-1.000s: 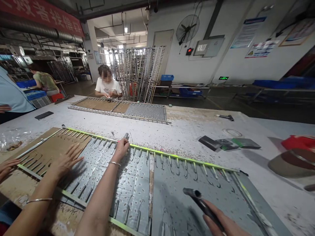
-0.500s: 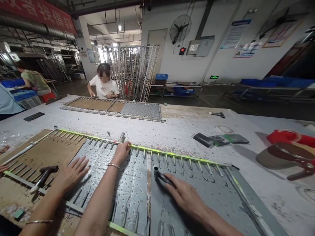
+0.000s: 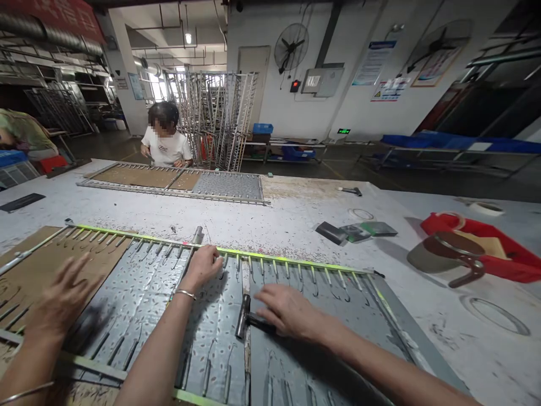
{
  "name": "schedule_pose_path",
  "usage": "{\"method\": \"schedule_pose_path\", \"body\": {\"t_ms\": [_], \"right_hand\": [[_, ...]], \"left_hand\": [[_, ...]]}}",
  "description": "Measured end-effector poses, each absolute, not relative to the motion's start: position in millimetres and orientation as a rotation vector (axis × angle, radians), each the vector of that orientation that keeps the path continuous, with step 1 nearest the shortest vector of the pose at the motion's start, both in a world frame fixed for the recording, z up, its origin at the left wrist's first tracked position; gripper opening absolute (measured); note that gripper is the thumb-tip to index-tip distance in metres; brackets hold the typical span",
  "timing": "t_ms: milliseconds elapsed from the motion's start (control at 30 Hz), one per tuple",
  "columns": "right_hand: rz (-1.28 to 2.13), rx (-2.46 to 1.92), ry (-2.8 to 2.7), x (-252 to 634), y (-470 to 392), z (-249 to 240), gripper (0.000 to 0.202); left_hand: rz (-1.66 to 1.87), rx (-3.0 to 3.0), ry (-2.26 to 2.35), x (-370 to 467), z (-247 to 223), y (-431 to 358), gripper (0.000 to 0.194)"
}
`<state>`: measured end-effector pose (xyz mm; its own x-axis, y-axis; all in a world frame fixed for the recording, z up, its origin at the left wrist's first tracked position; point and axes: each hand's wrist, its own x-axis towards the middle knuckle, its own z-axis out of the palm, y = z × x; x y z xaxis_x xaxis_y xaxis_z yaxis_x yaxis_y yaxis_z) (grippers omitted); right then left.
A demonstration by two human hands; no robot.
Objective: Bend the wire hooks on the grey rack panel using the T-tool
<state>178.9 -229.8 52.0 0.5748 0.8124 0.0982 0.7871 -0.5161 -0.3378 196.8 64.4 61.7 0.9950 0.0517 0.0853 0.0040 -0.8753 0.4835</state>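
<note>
My left hand [image 3: 203,266], below a wrist bangle, is closed at the yellow-green rail [image 3: 270,260] along the far side of a metal frame. Its fingertips are bent together, and what they pinch is hidden; a thin wire rises just behind them. My right hand [image 3: 291,311] is spread, fingers pointing left, over the handle of a hammer [image 3: 243,317]. The hammer lies across the grey panel [image 3: 215,321], its head near the gap. Rows of wire hooks [image 3: 315,276] hang from the rail on both sides of my left hand.
A co-worker's hand [image 3: 59,296] is over the cardboard [image 3: 29,254] at left. Across the white table [image 3: 287,217], a person [image 3: 167,144] works at a second frame [image 3: 228,198]. Dark packets [image 3: 357,232], another hammer [image 3: 350,191], a red tray [image 3: 511,259] and a cap-like item [image 3: 439,254] lie right.
My right hand has loosened from the hammer, which now lies lower and further left. My left hand stays at the rail. The co-worker's hand has moved left, and the view has shifted right.
</note>
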Motion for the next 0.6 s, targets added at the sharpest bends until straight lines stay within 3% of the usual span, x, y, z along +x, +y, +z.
{"method": "schedule_pose_path", "body": {"t_ms": [133, 333, 467, 600], "right_hand": [[0.141, -2.334, -0.751, 227, -200, 67, 0.032], [0.326, -2.285, -0.515, 291, -139, 59, 0.034], [0.482, -2.238, -0.41, 316, -113, 50, 0.017], [0.574, -2.176, -0.316, 328, -99, 50, 0.034]], "left_hand": [[0.123, 2.729, -0.035, 230, 26, 26, 0.008], [0.193, 2.748, 0.085, 227, 2, 19, 0.021], [0.197, 2.668, 0.117, 221, 12, 15, 0.019], [0.195, 2.634, 0.068, 175, 53, 92, 0.008]]}}
